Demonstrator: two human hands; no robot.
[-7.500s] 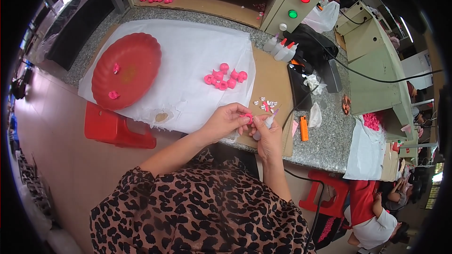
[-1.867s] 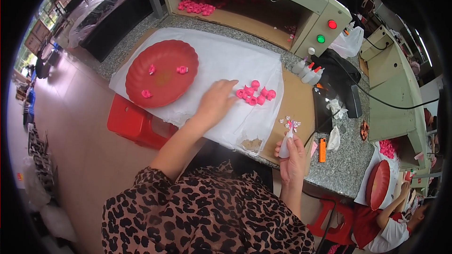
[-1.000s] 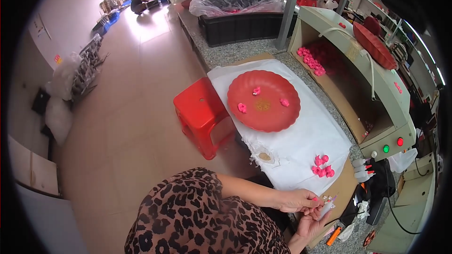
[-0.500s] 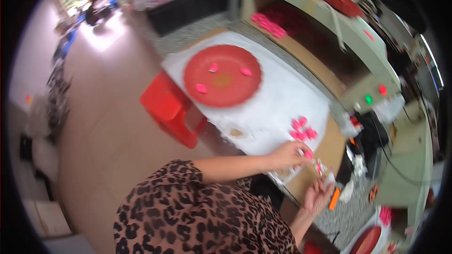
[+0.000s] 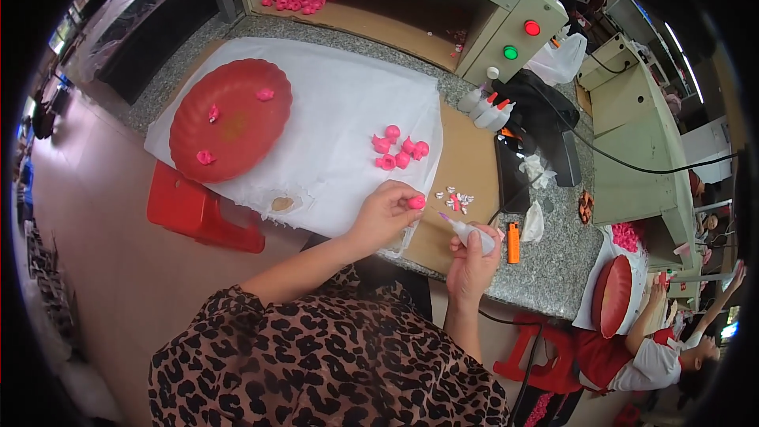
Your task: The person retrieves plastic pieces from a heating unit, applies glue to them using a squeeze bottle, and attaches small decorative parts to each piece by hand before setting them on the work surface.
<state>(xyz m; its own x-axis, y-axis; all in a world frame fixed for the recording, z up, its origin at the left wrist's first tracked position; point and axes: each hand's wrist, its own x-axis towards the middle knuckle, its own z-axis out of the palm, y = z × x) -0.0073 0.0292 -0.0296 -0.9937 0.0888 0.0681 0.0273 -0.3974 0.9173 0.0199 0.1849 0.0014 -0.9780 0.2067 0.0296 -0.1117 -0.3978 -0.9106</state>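
Observation:
My left hand [image 5: 381, 216] pinches a small pink piece [image 5: 416, 202] at the near edge of the white cloth [image 5: 332, 111]. Beside it, my right hand [image 5: 472, 257] grips a small white squeeze bottle [image 5: 468, 231] whose purple tip points toward that piece. Several more pink pieces [image 5: 399, 150] lie in a cluster on the cloth. A little heap of tiny white and pink bits [image 5: 454, 199] sits on the brown board [image 5: 458, 166]. The round red tray [image 5: 230, 120] at the left holds three pink pieces.
An orange lighter [image 5: 513, 242] and crumpled tissue [image 5: 534, 223] lie on the granite counter. Glue bottles [image 5: 486, 107] stand by a beige machine with red and green buttons [image 5: 520, 39]. A red stool [image 5: 198, 209] is below the counter. Another person [image 5: 664, 340] works at right.
The view has swung back over the counter. My left hand has picked a pink piece from the cluster and brought it near my right hand, which still holds the bottle.

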